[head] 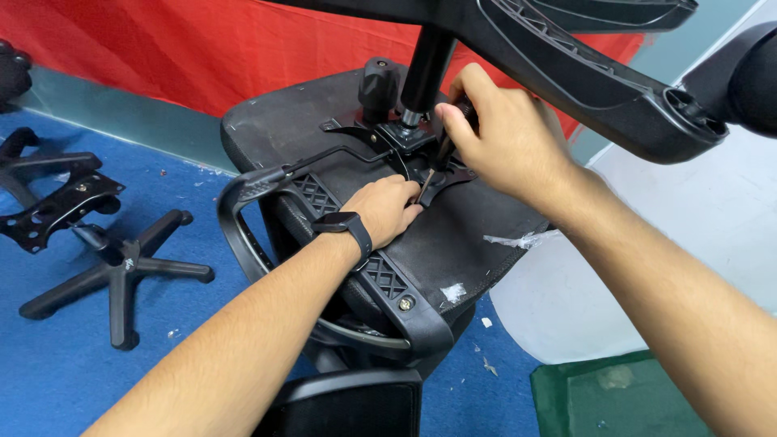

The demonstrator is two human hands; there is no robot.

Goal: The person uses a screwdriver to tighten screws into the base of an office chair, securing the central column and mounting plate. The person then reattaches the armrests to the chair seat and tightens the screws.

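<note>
Blue carpet floor under black star base.

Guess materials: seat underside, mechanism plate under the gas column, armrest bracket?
Seat underside: looks like black fabric, matte, slightly dusty, with staples along the edge. Mechanism plate: probably painted or coated steel, thin stamped edges and a dull sheen. Armrest bracket: likely moulded black plastic, shown by its lattice ribbing and rounded edges. The right hand holds a screwdriver there; the left hand rests on the seat.

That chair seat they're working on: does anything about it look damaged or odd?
Yes. The upturned seat carries torn white scraps at its right edge and another near the front, like ripped tape or lining. A second star base lies detached on the blue floor.
</note>
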